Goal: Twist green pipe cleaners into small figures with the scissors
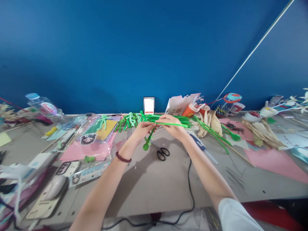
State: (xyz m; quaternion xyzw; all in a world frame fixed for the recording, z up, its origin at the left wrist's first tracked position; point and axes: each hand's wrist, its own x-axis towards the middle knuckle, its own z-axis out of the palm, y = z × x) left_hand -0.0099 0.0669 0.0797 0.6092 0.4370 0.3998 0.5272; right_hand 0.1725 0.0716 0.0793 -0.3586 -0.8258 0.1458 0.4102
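My left hand, a beaded bracelet on its wrist, pinches a dark green pipe-cleaner stem. A round, coiled green head hangs at the lower end of this stem. Fingertips of my right hand close on a bright green pipe cleaner that points to the right. The two hands almost meet, and the exact contact between the stems is hidden by the fingers. Black-handled scissors lie below the hands. Just behind is a bundle of green pipe-cleaner stems with leafy ends.
A phone leans on the blue wall. To the left lie a plastic bottle, pink paper and a white mouse. Orange paper cups, dried husks and a craft knife are on the right. A black cable crosses the table's front.
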